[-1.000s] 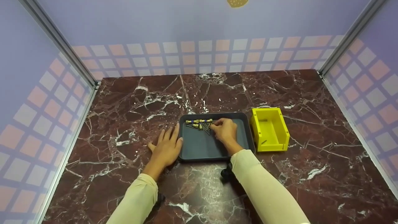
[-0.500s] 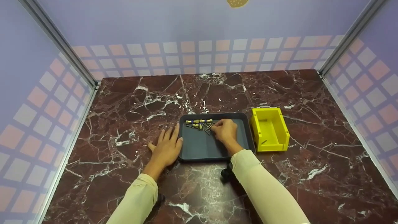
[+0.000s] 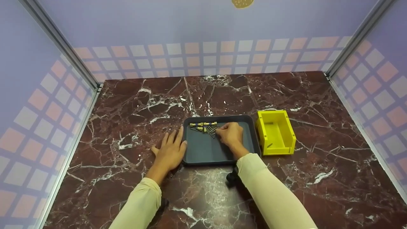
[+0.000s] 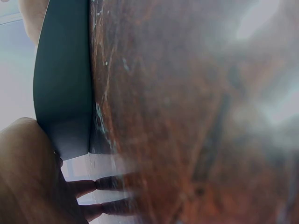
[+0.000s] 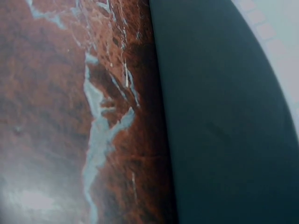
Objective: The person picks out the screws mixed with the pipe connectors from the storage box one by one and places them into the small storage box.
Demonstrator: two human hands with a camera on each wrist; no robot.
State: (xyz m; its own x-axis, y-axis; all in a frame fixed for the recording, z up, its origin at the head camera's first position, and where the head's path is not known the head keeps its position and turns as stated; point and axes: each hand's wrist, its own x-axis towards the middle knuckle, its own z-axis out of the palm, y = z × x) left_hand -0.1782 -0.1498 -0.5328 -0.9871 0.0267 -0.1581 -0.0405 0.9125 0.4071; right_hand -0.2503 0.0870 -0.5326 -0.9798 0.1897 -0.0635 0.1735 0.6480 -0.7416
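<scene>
In the head view, a dark grey tray (image 3: 206, 152) lies on the marbled table, with several thin metal screws (image 3: 211, 131) and several brass fittings with blue bands (image 3: 203, 124) heaped near its far side. My right hand (image 3: 232, 133) reaches over the tray, thumb and finger pinching a screw at the right end of the heap; the fingers hide most of it. My left hand (image 3: 171, 151) lies flat, fingers spread, against the tray's left edge. The left wrist view shows that hand (image 4: 28, 172) beside the tray wall (image 4: 65, 79). Only tray wall (image 5: 219, 116) and table appear in the right wrist view.
Right of the tray stands a yellow open-fronted bin (image 3: 276, 132) with a couple of small screws inside. Patterned walls (image 3: 210, 57) enclose the table (image 3: 133, 105) at the back and both sides.
My right hand has shifted very slightly toward the right and nearer me, staying at the screws. The left hand, tray and bin have not moved.
</scene>
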